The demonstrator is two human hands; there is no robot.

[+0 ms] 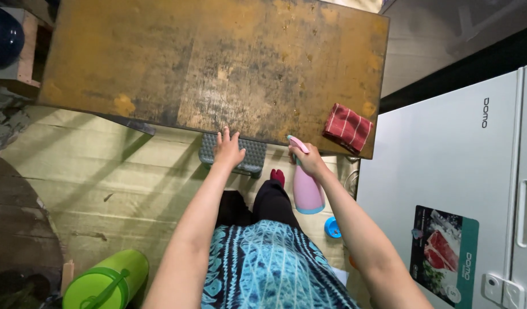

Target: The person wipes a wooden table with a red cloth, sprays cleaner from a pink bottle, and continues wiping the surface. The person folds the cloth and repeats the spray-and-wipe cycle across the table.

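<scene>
Fingers of the right hand [309, 160] curl round the neck of a pink plastic spray bottle [306, 191] at the near edge of the stained brown table [218, 63]; left hand [227, 150] rests there, fingers spread. Red checked cloth [347, 127] lies unused; wiping appears not yet begun.

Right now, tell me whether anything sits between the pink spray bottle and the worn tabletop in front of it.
Nothing visible does. The right hand grips the pink spray bottle at the table's near edge, nozzle toward the tabletop. The red striped cloth lies off to the right, and the left hand rests at the edge to the left.
</scene>
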